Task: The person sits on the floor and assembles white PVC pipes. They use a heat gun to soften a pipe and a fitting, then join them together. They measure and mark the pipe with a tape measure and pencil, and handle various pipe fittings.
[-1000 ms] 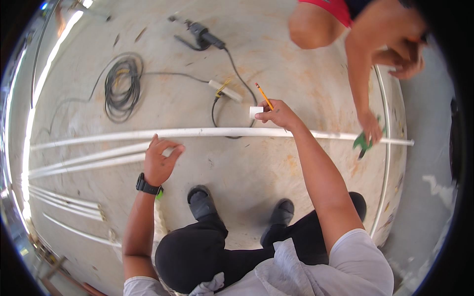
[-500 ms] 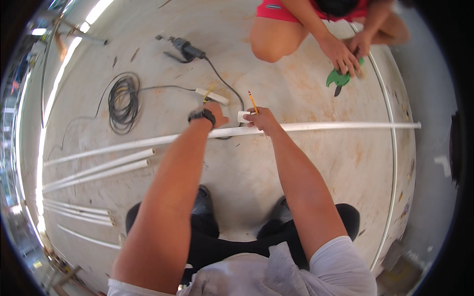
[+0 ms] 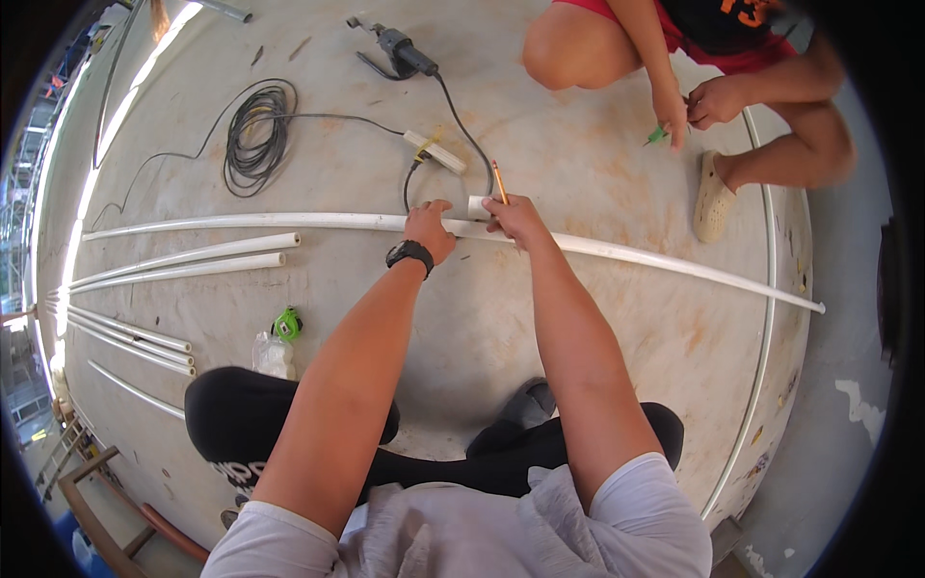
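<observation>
A long white pipe (image 3: 636,257) lies across the floor in front of me. My left hand (image 3: 431,231), with a black watch on its wrist, is closed over the pipe near its middle. Just to the right, my right hand (image 3: 518,220) is closed at the same pipe, a yellow pencil (image 3: 499,181) sticking up from its fingers. The fingers also hold a short white piece (image 3: 477,206), like a pipe offcut or coupling, against the pipe's far side. The right hand hides part of this piece.
Beyond are a power tool (image 3: 403,53), coiled black cable (image 3: 258,140) and a white power strip (image 3: 438,152). More white pipes (image 3: 193,260) lie left, near a green tape measure (image 3: 287,325) and a clear bag (image 3: 273,356). A co-worker (image 3: 665,77) crouches far right, holding something green.
My left hand has come down onto the long pipe and closed on it. The pipe now slants down to the right. The view has shifted, and the co-worker's hands and green tool have moved.
</observation>
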The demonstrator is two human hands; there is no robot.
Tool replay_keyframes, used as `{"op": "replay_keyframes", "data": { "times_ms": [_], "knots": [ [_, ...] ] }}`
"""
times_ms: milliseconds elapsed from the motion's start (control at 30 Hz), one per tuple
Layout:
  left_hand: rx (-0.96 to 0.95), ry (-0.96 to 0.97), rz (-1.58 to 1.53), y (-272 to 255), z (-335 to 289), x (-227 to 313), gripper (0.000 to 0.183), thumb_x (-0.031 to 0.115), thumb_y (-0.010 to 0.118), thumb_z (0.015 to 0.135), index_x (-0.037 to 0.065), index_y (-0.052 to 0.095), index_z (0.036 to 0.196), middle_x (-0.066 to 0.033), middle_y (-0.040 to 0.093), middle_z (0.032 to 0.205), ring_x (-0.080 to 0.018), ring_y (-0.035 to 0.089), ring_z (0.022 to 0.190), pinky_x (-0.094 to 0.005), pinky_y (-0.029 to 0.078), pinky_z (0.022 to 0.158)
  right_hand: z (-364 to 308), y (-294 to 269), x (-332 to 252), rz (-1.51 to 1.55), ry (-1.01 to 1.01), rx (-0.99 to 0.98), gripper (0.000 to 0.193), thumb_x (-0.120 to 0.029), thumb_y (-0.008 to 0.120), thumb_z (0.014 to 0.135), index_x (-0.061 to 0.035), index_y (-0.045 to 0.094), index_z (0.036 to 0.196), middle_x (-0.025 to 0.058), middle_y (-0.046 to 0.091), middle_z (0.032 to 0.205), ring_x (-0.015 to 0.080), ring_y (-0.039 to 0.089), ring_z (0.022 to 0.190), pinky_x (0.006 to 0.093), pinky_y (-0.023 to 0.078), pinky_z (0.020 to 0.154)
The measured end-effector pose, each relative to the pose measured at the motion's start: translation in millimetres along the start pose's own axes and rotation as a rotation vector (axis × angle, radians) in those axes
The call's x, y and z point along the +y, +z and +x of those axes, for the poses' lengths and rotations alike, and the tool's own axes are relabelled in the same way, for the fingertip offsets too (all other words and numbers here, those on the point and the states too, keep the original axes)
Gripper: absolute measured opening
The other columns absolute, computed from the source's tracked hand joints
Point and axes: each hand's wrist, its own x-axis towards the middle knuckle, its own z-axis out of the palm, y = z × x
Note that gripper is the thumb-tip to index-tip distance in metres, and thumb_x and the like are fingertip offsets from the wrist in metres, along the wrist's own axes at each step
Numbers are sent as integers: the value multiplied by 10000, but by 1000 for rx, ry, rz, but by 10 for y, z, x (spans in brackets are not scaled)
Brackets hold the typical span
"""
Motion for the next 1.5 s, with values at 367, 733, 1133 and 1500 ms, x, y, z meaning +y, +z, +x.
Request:
{"op": "replay_keyframes", "data": {
  "times_ms": [367,733,1133,1500],
  "knots": [
    [-214,26,-24,232,341,-118,437,138,735,742,95,675,1173,-145,661,1235,-345,601,1161,-428,449,1050,-35,66,46,-42,25,-5,303,-323,714,949,-50,704,1079,36,622,829,115,625,579,248,325,426],
    [-312,-25,-128,240,343,-138,370,279,775,785,148,732,1129,-101,717,1123,-310,657,1115,-472,439,1029,-140,128,129,-36,-44,55,336,-341,696,943,-19,708,1039,39,631,731,116,616,553,275,382,442],
    [-284,83,-106,245,305,-196,435,212,774,813,56,671,1206,-144,728,1127,-285,701,966,-396,539,891,-154,128,126,-16,-57,28,356,-346,719,926,-18,708,1063,56,640,798,119,607,544,264,375,429],
    [-302,85,-108,196,284,-163,450,225,762,816,40,655,1212,-167,716,1152,-335,670,1096,-417,513,963,-167,109,97,-49,-31,13,384,-374,716,939,-39,711,1125,33,634,813,99,571,536,247,366,445]
  ]
}}
